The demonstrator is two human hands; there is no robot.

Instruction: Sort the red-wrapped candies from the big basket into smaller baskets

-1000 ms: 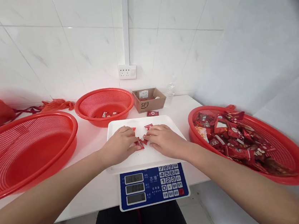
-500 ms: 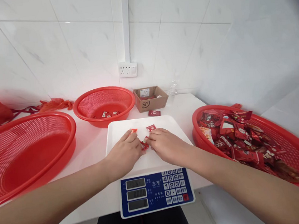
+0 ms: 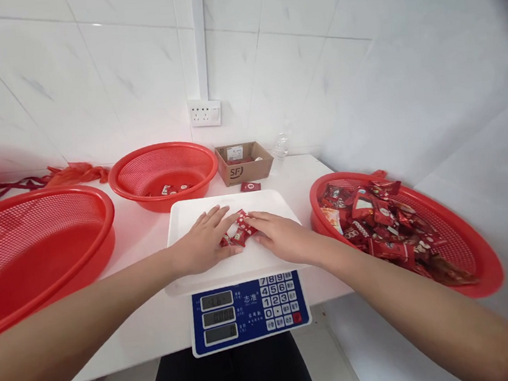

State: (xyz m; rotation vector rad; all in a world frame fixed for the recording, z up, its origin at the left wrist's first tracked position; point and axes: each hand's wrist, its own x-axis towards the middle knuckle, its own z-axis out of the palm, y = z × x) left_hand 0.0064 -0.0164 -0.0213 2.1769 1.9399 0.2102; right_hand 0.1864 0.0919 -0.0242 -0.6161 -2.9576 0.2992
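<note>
Several small red snack packets lie bunched on the white pan of an electronic scale. My left hand is at their left, its fingers spread and its thumb apart, with the thumb side near the packets. From the right, my right hand reaches over the pan, fingers stretched out, the tips touching the edge of the bunch. Part of the packets is covered by my fingers. Below the pan is the scale's blue panel with its displays and keys.
A red basket at the right holds a heap of wrapped snacks. Another red basket behind the scale has a few packets, beside a small cardboard box and a lone red packet. At the left stands a large red basket.
My left hand's fingers have spread from their earlier curl. The packets, scattered between the hands before, now lie closer together. The whole view has shifted slightly.
</note>
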